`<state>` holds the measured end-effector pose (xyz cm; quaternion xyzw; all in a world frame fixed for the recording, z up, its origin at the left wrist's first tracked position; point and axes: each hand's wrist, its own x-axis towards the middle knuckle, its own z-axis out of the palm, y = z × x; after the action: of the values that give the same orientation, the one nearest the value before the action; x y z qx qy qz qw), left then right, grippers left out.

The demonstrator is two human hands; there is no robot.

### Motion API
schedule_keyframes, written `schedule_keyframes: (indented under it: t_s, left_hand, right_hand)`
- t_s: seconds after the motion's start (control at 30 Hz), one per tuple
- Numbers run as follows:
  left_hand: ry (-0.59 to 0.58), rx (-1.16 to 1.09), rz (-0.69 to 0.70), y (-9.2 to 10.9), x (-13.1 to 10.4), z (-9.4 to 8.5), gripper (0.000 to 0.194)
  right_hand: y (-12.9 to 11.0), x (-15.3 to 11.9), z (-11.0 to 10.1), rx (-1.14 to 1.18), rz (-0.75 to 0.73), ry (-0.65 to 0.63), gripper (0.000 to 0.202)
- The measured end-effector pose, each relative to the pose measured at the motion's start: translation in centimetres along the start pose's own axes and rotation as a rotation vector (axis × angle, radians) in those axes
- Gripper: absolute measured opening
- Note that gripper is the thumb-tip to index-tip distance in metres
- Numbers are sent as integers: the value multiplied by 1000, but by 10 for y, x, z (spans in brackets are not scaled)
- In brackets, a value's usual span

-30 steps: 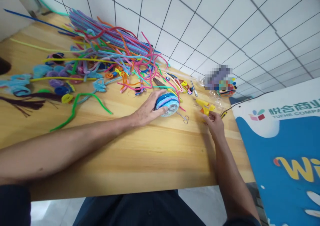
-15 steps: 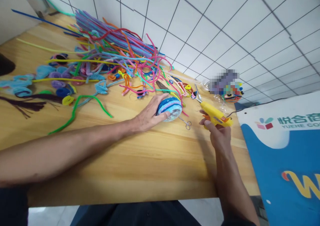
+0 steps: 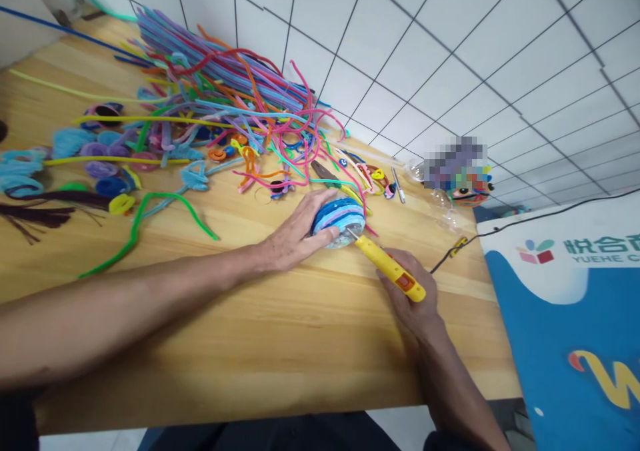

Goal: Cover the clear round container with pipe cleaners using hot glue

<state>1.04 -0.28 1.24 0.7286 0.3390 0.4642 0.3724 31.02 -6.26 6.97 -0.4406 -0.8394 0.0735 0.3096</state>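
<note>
My left hand is closed around a ball wrapped in blue, light blue and lilac pipe cleaners, steadying it on the wooden table. The side of the ball towards my right hand shows a clear, uncovered patch. In my right hand is a yellow glue gun, its metal nozzle at that clear patch; whether the tip touches cannot be made out. A dark cord trails behind the right hand. My right fingers are partly hidden under the gun.
A heap of colourful pipe cleaners covers the back left. Coiled pipe-cleaner pieces and a bent green pipe cleaner lie at left. Clear plastic balls and a multicoloured figure are at back right, by a blue signboard.
My right hand has brought the glue gun left and down, so its nozzle is now at the ball. My left hand keeps its hold. The view has shifted slightly.
</note>
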Motion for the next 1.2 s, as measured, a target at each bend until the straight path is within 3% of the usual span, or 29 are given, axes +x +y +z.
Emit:
schedule_keyframes:
  t_s: [0.27,0.97,1.2]
  left_hand:
    - [3,1,-2,-1,0,0,69]
    - [0,-6,6,1,-1,0,68]
    - [-29,17,-14,5,0,-3,70]
  right_hand:
    - [9,-7,4,-86,-11,-70,24]
    - [5,-4,9,-43,-77,-20,31]
    - [0,-6,12,125,72,25,25]
